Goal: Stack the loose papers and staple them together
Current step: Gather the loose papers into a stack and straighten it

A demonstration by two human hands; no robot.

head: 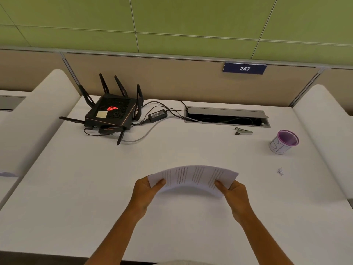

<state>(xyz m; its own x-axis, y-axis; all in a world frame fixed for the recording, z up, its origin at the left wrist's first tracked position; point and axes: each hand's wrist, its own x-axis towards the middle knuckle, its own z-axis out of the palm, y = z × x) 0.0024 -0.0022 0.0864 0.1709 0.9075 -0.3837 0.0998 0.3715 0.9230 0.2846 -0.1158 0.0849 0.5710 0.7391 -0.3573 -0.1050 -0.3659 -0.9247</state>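
A stack of printed white papers point(193, 177) hangs above the middle of the white desk point(95, 188), bowed upward in an arch. My left hand point(146, 192) grips its left edge and my right hand point(234, 196) grips its right edge, thumbs on top. A small grey metal stapler point(243, 131) lies far back on the desk to the right, well apart from both hands, just in front of the cable slot.
A black router point(110, 112) with antennas, a power brick point(157, 115) and cables sit at the back left. An open cable slot point(227, 117) lies at the back. A purple-rimmed cup point(284, 142) stands at the right, with a small scrap point(280, 171) in front of it. White dividers flank the desk.
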